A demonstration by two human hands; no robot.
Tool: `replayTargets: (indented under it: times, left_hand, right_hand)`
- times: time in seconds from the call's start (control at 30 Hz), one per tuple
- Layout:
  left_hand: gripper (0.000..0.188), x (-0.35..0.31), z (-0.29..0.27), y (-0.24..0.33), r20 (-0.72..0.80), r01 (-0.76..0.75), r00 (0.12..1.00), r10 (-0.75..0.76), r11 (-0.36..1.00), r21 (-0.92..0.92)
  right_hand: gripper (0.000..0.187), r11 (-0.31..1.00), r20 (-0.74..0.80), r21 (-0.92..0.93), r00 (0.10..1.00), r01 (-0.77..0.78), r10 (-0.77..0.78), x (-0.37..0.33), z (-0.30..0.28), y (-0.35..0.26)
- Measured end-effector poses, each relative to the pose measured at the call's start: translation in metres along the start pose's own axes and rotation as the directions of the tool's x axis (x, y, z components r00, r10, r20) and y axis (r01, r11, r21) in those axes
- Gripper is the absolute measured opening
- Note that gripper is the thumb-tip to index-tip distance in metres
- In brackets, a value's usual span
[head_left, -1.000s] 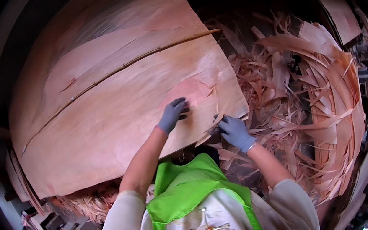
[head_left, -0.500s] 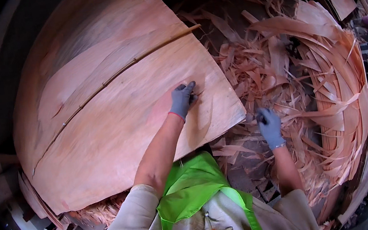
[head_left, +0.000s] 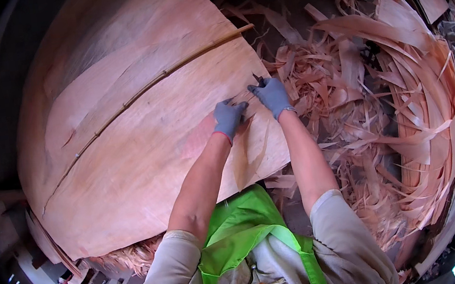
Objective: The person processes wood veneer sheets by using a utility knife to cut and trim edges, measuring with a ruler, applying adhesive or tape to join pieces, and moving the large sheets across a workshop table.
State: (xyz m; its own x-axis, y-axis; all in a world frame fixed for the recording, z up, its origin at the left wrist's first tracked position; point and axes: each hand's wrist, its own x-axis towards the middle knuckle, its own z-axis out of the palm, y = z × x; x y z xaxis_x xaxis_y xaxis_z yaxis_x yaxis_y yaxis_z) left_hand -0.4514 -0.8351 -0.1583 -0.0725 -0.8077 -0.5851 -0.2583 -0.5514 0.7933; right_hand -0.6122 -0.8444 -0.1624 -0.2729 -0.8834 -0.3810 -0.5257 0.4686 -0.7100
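Observation:
A large sheet of pinkish wood veneer (head_left: 148, 146) lies in front of me. My left hand (head_left: 229, 118), in a grey glove, is closed low over its right part, its fingertips curled inward; what they pinch is hidden. My right hand (head_left: 272, 97), gloved alike, is closed on a small dark pointed tool (head_left: 257, 79), whose exact kind I cannot make out. That hand is just beside the left one, near the sheet's right edge. Below my left hand a tan veneer strip (head_left: 242, 157) lies on the sheet, its upper end reaching toward the fingers.
A long thin bamboo stick (head_left: 165, 72) lies across the sheet, its thick end past the right edge. Torn veneer scraps (head_left: 317, 83) cover the floor to the right, beside a tall heap of long strips (head_left: 420, 112). More shavings (head_left: 133, 257) show under the near left edge.
My right hand has moved from over the scraps up and left onto the sheet, beside my left hand; the dark tool now shows in it. The left hand has barely shifted.

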Motion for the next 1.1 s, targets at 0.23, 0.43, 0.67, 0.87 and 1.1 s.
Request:
replayTargets:
  times: [0.23, 0.43, 0.67, 0.87, 1.1]
  left_hand:
    - [0.026, 0.003, -0.002, 0.005, 0.015, 0.053, 0.998, -0.054, 0.998, 0.032]
    - [0.040, 0.005, 0.005, 0.002, -0.114, -0.129, 0.973, 0.202, 0.879, 0.458]
    - [0.041, -0.003, 0.002, 0.005, -0.105, 0.016, 0.994, 0.008, 0.974, 0.227]
    - [0.032, -0.030, 0.000, 0.052, 0.120, -0.084, 0.992, 0.031, 0.881, 0.465]
    - [0.027, 0.011, 0.010, -0.045, -0.001, -0.289, 0.944, 0.331, 0.824, 0.488]
  right_hand:
    - [0.045, 0.985, 0.043, -0.169, 0.998, -0.040, 0.047, 0.009, 0.000, -0.006]
    - [0.050, 0.966, 0.102, -0.256, 0.993, -0.033, 0.061, 0.008, -0.008, -0.021]
    - [0.049, 0.953, 0.076, -0.293, 0.992, -0.072, 0.098, 0.008, -0.009, -0.024]
    - [0.049, 0.963, 0.077, -0.265, 0.995, -0.045, 0.068, 0.008, -0.007, -0.020]
    - [0.048, 0.954, 0.060, -0.293, 0.995, -0.060, 0.080, 0.002, -0.010, -0.030]
